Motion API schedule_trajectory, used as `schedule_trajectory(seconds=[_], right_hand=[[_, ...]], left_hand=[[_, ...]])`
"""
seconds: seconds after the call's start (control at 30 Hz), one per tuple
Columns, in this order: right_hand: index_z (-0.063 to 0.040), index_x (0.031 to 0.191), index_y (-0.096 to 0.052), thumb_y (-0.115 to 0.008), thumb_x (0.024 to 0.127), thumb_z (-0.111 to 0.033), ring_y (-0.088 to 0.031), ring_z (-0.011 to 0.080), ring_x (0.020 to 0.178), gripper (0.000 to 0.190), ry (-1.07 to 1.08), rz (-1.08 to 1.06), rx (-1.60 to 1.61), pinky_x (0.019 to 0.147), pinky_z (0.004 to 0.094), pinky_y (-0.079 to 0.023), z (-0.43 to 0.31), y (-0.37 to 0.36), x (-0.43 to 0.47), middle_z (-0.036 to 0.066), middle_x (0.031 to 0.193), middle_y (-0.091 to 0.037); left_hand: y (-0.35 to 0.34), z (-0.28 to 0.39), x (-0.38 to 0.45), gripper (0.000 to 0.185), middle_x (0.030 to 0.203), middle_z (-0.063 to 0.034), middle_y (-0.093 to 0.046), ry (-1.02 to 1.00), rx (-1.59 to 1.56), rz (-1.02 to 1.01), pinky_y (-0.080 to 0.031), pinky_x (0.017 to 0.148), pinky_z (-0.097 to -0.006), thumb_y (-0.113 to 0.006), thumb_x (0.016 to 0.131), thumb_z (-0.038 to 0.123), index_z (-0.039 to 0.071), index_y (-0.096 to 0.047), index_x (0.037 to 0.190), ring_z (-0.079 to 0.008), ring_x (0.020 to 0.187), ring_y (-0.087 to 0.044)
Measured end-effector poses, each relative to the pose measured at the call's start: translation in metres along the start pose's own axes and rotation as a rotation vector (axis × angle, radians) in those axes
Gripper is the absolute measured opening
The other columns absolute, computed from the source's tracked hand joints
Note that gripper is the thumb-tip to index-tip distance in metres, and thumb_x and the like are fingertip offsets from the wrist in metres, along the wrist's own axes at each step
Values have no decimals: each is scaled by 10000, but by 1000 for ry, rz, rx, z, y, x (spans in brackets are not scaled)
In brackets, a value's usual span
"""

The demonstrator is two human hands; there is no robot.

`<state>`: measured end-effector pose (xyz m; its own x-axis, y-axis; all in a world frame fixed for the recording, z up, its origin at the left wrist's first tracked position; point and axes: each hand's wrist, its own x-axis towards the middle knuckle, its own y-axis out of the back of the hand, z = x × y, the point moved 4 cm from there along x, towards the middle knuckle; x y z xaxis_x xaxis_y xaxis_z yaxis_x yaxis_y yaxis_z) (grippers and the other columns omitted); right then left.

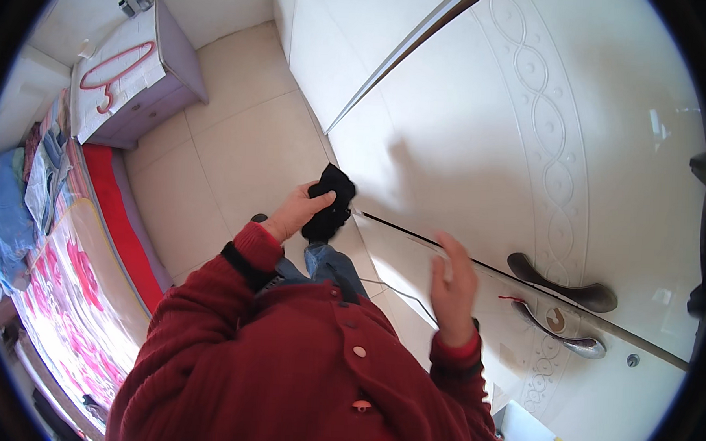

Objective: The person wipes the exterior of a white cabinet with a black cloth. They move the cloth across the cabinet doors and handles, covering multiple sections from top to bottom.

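My left hand [306, 209] grips a folded or bunched black cloth item [333, 203], thumb on top, above the tiled floor. My right hand [455, 287] is raised in front of the white wardrobe doors [450, 165], fingers apart and a little blurred, holding nothing. To its right are two curved door handles, a dark one [563, 285] and a silvery one [587, 347] with a red string at one end. A narrow dark gap runs between the two doors beside the handles.
A purple cabinet [181, 95] at the upper left bears a pink clothes hanger [118, 75]. Along the left lies a bed with a floral cover [78, 279] and piled clothes [48, 160]. A thin cable [406, 295] crosses the floor near my legs.
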<state>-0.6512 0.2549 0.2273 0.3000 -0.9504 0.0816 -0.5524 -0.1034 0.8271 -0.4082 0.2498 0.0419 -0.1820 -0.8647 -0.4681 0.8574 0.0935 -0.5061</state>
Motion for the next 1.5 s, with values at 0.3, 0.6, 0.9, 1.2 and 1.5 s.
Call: schedule_trajectory(seconds=[0.3,0.6,0.9,1.2,1.5], right_hand=[[22,1127,-580,-471,884,23,-404,387,1284,266,379,811,-1085,1057,543,-327,-54,143,-46,242,1323,-453],[2,1220,-516,-501,838,22,-541,306,1143,383,38,-26,216,951,372,-429,-1,25,-14,183,1242,-548],[15,1327,-413,-609,859,-119,-581,202,1045,525,-216,-749,988,911,309,-457,30,-118,19,117,1197,-563],[-62,1307,-424,-491,960,-266,-574,232,1095,408,-306,-735,1602,909,392,-506,22,-107,-4,98,1219,-557],[-78,1308,-445,-511,945,-291,-529,227,1164,425,-400,-667,2040,984,393,-461,-36,-95,8,70,1330,-492]], left_hand=[[50,34,4,324,852,-39,-626,-2,-112,188,-511,688,-273,-554,945,285,16,-593,1122,-151,745,-607],[-26,92,-21,455,1199,-128,-552,-172,-634,-117,-446,950,-398,-392,1000,343,27,-426,1326,-255,1070,-551],[-96,86,-64,512,1234,-168,-556,-242,-411,-154,-422,989,-429,-450,969,355,19,-405,1353,-283,1121,-549],[-125,77,-105,388,1295,-96,-520,-857,1591,-113,-308,1047,-510,-633,662,-14,123,-653,1025,-359,1279,-404],[-58,87,-126,552,1437,-140,-406,-765,569,71,-224,1113,-447,-602,840,148,89,-440,1365,-284,1376,-299]])
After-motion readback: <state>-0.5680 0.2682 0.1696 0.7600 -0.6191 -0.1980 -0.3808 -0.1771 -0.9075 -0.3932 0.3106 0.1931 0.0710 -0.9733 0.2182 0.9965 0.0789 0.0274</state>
